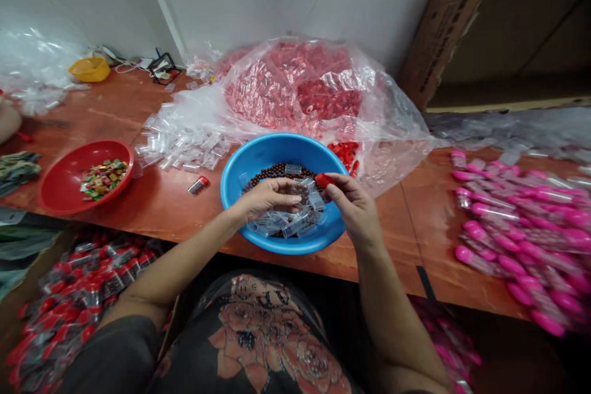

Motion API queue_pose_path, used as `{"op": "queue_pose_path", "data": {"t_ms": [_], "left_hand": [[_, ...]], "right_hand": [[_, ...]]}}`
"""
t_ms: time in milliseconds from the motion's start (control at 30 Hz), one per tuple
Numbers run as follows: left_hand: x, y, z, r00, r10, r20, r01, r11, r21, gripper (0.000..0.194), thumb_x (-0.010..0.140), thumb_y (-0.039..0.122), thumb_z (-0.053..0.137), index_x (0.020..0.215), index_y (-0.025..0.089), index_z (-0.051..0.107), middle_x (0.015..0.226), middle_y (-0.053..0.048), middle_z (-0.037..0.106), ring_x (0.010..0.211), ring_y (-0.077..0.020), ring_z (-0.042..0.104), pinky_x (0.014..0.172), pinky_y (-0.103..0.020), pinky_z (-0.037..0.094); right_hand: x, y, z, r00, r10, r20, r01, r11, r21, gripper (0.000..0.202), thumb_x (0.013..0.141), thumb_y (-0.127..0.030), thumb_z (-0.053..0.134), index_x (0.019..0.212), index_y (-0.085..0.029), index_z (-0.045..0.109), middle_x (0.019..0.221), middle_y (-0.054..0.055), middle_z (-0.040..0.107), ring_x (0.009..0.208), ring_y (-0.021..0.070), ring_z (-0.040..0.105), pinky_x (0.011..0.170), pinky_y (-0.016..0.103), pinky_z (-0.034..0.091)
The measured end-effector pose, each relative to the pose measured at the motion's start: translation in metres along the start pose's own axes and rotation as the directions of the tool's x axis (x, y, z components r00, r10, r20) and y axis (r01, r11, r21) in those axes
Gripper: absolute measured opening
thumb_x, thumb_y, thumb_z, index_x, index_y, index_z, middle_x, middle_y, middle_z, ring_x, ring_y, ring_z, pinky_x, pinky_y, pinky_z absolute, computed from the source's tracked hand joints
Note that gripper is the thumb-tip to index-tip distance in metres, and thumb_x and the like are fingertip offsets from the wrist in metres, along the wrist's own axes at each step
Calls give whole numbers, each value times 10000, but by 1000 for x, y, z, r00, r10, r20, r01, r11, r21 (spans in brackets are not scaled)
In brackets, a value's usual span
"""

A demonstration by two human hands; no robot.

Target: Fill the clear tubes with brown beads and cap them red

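Observation:
A blue basin (284, 248) holds brown beads (277, 171) and small clear plastic containers (298, 221). Above its middle is my left hand (272, 197), its thumb and fingers brought together around what looks like a clear container; the fingers partly cover it. Over the basin's right edge, my right hand (353, 206) pinches a red cap (323, 180) between thumb and fingers. The two hands are a short gap apart. On the table left of the basin lies a filled clear container with a red cap (198, 185).
Behind the basin, a clear bag of red caps (295, 86) spreads beside a pile of clear containers (184, 141). A red bowl (53, 188) with wrapped pieces stands left; pink-capped tubes (521, 215) lie right. Red-capped containers (69, 314) fill a box at lower left. A cardboard box (443, 43) is back right.

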State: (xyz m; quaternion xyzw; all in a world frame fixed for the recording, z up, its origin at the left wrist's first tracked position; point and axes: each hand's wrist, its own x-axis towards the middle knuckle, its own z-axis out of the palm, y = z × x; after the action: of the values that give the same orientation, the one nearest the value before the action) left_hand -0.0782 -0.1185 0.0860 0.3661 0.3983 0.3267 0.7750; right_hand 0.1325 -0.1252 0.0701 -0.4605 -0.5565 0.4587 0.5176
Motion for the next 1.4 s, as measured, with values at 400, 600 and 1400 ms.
{"op": "queue_pose_path", "data": {"t_ms": [400, 600, 1400], "left_hand": [[-12, -16, -4, 955, 293, -33, -269, 911, 313, 392, 724, 245, 760, 1106, 160, 736, 1114, -88, 738, 1012, -207, 670, 956, -371, 492], [-17, -19, -4, 954, 301, -1, -290, 919, 268, 374, 738, 244, 760, 1107, 185, 748, 1113, -75, 741, 1016, -195, 676, 961, -340, 494], [-28, -25, -1, 953, 292, -81, -269, 939, 216, 355, 709, 224, 788, 1062, 193, 761, 1043, -54, 761, 942, -164, 687, 930, -317, 510]], "right_hand": [[-9, -8, 7, 974, -138, 182, 180, 954, -240, 259, 901, -324, 653, 1157, -286, 665, 1131, 25, 705, 1055, 177, 658, 963, 356, 516], [-10, -15, 7, 963, -146, 225, 206, 939, -274, 238, 957, -339, 562, 1142, -280, 699, 1068, 41, 697, 994, 181, 664, 919, 382, 544], [-17, -3, 7, 766, -534, 357, 642, 658, -394, 499, 930, -104, 547, 1336, -391, 586, 1209, 9, 728, 1070, 196, 696, 907, 424, 564]]}}
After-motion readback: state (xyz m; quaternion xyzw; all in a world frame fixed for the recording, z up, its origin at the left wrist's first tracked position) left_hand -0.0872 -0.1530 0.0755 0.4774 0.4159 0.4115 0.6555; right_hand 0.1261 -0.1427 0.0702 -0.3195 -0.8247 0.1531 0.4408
